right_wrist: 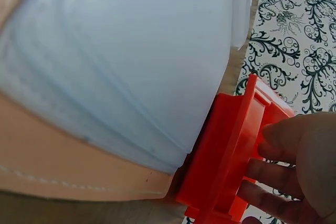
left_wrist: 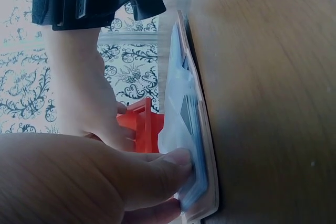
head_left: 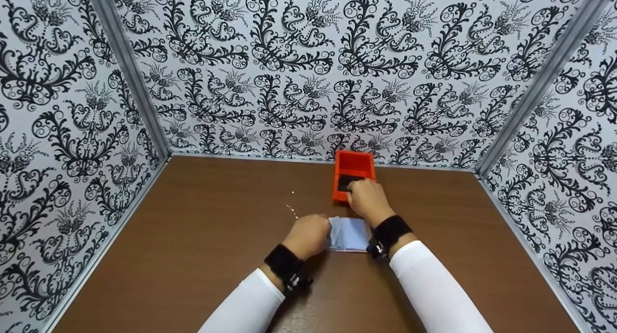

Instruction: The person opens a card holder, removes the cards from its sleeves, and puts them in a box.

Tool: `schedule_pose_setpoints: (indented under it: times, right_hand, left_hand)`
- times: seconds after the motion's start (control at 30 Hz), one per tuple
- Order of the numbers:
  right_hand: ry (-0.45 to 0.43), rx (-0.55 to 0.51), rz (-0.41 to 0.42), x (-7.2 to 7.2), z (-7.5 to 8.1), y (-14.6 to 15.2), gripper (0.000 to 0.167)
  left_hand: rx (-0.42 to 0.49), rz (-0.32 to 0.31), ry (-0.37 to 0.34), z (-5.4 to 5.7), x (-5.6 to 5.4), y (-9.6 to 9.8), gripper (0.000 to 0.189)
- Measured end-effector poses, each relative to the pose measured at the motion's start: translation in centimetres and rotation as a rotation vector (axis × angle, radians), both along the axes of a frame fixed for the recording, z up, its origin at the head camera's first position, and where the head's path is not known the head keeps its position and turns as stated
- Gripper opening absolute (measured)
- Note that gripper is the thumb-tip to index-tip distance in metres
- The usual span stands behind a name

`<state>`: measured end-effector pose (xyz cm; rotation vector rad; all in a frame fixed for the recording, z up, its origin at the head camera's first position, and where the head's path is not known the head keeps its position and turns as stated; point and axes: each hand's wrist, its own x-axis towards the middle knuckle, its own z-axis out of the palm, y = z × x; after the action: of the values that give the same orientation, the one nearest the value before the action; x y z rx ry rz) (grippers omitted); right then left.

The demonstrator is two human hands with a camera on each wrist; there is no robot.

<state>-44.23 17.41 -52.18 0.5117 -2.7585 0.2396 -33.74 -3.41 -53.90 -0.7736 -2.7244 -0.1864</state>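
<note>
A card holder (head_left: 354, 234) with translucent plastic sleeves (right_wrist: 131, 51) lies spread on the table, its tan cover (right_wrist: 79, 156) edged with pale stitching. At its left end, my left hand (head_left: 308, 234) pinches the sleeves between thumb and fingers; the left wrist view shows the thumb (left_wrist: 176, 163) on the sleeve stack. Beyond the holder stands a red-orange bin (head_left: 354, 159) with a dark flat item (head_left: 344, 182) inside. My right hand (head_left: 370, 200) reaches over the bin's near end, its fingers (right_wrist: 273, 177) loosely bent and spread at the opening, with nothing seen between them.
Small pale bits (head_left: 291, 210) lie scattered on the brown table (head_left: 231, 193) left of the bin. Patterned panels (head_left: 299, 82) close off the back and both sides, joined by grey metal posts (head_left: 127, 70). The bin stands close to the back panel.
</note>
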Motion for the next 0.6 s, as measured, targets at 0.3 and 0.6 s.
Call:
schedule_pose_setpoints:
  times: [0.3, 0.6]
  right_hand:
    - [-0.052, -0.186, 0.005, 2.1, 1.4, -0.5, 0.017]
    - [-0.178, -0.29, -0.046, 4.1, 2.2, -0.6, 0.016]
  left_hand:
    - [0.014, -0.014, 0.006, -0.2, -0.2, 0.0, 0.007]
    - [-0.024, -0.037, 0.035, -0.1, 0.0, -0.2, 0.013]
